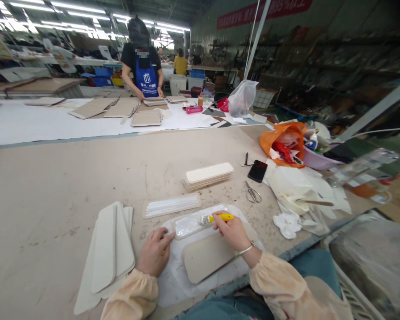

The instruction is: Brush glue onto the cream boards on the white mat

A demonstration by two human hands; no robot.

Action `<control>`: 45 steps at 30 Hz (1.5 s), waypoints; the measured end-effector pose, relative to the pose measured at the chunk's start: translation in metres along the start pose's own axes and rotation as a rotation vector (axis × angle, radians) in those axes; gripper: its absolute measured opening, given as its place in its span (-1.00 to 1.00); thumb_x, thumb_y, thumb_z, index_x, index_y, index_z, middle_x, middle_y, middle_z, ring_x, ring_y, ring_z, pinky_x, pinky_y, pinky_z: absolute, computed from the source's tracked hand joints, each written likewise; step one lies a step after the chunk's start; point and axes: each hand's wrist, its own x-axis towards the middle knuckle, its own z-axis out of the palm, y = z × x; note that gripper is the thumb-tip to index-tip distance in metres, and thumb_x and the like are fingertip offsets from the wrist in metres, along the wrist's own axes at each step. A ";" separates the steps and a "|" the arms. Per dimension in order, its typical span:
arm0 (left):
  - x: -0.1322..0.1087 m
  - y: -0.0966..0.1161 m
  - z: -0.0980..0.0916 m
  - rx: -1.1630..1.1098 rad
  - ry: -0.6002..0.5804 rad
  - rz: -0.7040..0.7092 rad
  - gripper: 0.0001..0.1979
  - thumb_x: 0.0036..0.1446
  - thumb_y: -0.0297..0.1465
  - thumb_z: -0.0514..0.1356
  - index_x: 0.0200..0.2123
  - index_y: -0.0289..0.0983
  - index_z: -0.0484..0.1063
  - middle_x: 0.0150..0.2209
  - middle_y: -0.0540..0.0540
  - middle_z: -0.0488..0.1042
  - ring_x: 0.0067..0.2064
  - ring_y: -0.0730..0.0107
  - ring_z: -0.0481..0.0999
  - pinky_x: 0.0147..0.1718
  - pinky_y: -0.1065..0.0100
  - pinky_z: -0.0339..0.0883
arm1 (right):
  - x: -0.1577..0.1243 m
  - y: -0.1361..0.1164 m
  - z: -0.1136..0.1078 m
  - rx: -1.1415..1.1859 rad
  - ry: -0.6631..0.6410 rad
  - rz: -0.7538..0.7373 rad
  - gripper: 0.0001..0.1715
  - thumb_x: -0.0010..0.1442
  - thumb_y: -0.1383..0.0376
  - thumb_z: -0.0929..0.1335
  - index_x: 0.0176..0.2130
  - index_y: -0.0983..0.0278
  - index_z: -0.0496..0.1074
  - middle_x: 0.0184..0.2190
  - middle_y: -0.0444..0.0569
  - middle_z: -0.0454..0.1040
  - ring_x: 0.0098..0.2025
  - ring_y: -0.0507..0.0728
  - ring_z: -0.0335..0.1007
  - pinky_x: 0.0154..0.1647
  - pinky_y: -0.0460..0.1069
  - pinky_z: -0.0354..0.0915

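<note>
My right hand (232,232) grips a paintbrush (222,218) by its yellow handle. The bristles lie on a long rounded panel (190,226) whose top is coated with a wet, glossy white layer. At the panel's left end rests my left hand (155,251), fingers bent and apart, thumb tip at the panel's edge. Beneath both is a sheet of white paper (173,289). A bare beige rounded panel (206,257) lies on this paper below my right hand. Just behind, another panel (172,206) carries streaky white coating.
Left of me lies a fanned stack of pale panels (108,249); a neat panel stack (209,174) sits farther back. To the right are scissors (253,194), a phone (257,171), crumpled tissue (287,225) and an orange bag (282,140). A co-worker (143,66) stands across the table.
</note>
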 end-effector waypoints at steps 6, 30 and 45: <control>0.000 0.000 0.000 -0.014 0.012 0.015 -0.63 0.09 -0.60 0.05 -0.13 -0.19 0.52 -0.16 -0.16 0.39 -0.20 0.29 0.37 -0.21 0.23 0.41 | -0.006 -0.013 0.036 0.164 -0.212 0.091 -0.66 0.12 0.07 0.31 -0.29 0.29 0.42 -0.63 -0.18 0.44 -0.67 -0.02 0.25 -0.63 -0.14 0.23; 0.002 0.007 -0.005 -0.091 0.130 -0.036 -0.63 0.00 -0.62 0.07 -0.21 -0.21 0.55 -0.23 -0.15 0.45 -0.18 0.27 0.44 -0.18 0.21 0.43 | -0.024 0.013 -0.095 0.579 0.304 -0.014 -0.57 -0.04 0.08 0.47 -0.23 0.32 0.50 -0.57 -0.12 0.41 -0.60 -0.05 0.20 -0.67 -0.18 0.18; -0.035 0.075 -0.019 -0.355 -0.100 0.091 0.05 -0.05 0.02 0.25 0.34 -0.24 -0.24 0.27 -0.37 0.12 0.30 -0.13 0.08 0.16 -0.13 0.17 | -0.070 0.040 -0.115 0.899 0.290 0.064 -0.70 -0.04 0.14 0.47 -0.35 0.31 0.52 -0.69 -0.18 0.32 -0.66 -0.11 0.10 -0.70 -0.24 0.06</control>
